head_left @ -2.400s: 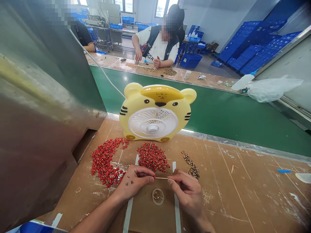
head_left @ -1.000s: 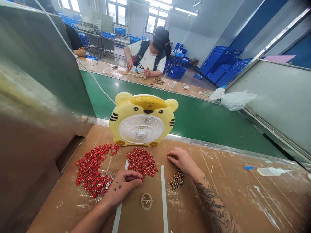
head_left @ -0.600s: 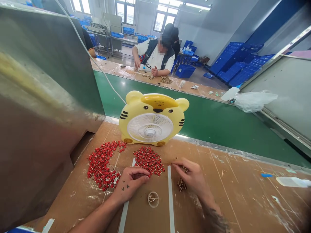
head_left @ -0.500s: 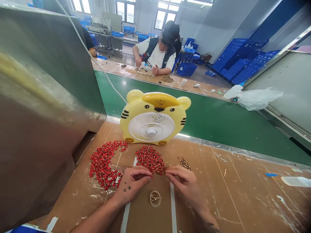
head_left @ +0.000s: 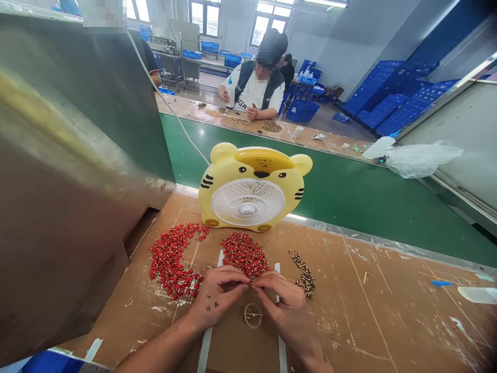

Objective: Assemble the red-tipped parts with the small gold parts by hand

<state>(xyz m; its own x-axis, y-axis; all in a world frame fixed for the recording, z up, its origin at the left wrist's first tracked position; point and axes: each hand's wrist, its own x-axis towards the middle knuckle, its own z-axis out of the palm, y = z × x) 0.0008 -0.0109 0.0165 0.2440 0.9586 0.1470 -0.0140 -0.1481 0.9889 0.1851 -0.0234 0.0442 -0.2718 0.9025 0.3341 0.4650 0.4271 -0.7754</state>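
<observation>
My left hand and my right hand meet fingertip to fingertip just below the middle pile of small red pieces. Both are pinched shut on something tiny I cannot make out. Under the fingertips lies a small clear round cap on the cardboard. A second, wider pile of red pieces spreads out left of my left hand. A strip of small brown-and-gold pieces lies right of my right hand.
A yellow tiger-faced desk fan stands behind the piles. A big metal housing walls off the left. Beyond the fan runs a green conveyor belt; a seated person works across it. A white bottle lies far right.
My right hand reached to the brown-and-gold pieces, then came back left to meet my left hand's fingertips. The left hand stayed by the middle red pile. The view shifted slightly.
</observation>
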